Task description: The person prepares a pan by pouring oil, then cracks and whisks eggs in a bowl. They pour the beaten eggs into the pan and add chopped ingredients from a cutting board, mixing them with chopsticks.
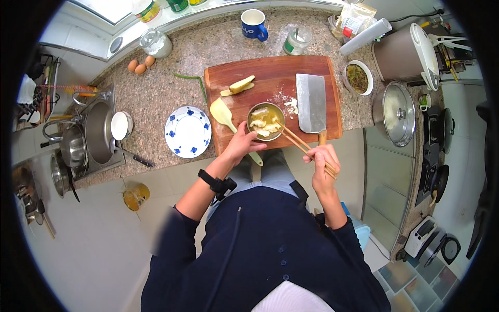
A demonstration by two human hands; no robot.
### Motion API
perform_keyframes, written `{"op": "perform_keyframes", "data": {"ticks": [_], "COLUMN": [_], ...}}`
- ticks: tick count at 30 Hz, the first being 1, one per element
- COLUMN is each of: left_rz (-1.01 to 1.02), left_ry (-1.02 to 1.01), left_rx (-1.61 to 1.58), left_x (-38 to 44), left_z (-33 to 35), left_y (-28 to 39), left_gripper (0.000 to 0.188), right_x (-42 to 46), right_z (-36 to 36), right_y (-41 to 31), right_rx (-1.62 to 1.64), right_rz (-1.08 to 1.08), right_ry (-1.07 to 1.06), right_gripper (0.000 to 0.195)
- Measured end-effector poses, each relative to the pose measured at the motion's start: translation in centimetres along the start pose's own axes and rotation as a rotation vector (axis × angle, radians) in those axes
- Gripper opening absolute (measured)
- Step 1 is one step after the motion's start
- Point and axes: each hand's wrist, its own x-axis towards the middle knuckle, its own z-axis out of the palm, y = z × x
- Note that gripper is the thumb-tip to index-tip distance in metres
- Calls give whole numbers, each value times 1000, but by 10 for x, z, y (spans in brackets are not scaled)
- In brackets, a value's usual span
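Note:
My left hand point(247, 143) has its fingers around the near left rim of a small metal bowl point(250, 113) on a wooden cutting board point(269, 70). The bowl holds yellowish liquid and pale chunks. My right hand point(324, 163) grips a pair of wooden chopsticks point(298, 143), their tips in the bowl. A cleaver point(312, 103) lies right of the bowl, white powder point(291, 106) between them. Left of the bowl lies a pale yellow spatula point(221, 112), its handle passing beneath my left hand. Yellowish peeled pieces point(238, 85) lie at the board's upper left.
A blue-patterned plate point(188, 132) stands left of the board, near a white bowl point(121, 125) at the sink point(99, 136). Behind are eggs point(140, 69), glass jars point(298, 41) and a blue mug point(253, 29). A lidded metal pot point(394, 113) stands at right.

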Motion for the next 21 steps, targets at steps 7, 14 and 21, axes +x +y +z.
{"op": "perform_keyframes", "data": {"ticks": [7, 14, 21], "left_rz": [49, 21, -59], "left_ry": [-6, 62, 63], "left_rx": [-48, -94, 201], "left_x": [9, 4, -42], "left_z": [5, 3, -11], "left_y": [9, 0, 14], "left_gripper": [47, 50, 45], "right_x": [0, -12, -15], "right_z": [2, 0, 45], "right_y": [4, 6, -7], "right_rx": [10, 30, -179], "right_rz": [118, 29, -382], "right_ry": [24, 89, -201], "right_gripper": [23, 25, 8]}}
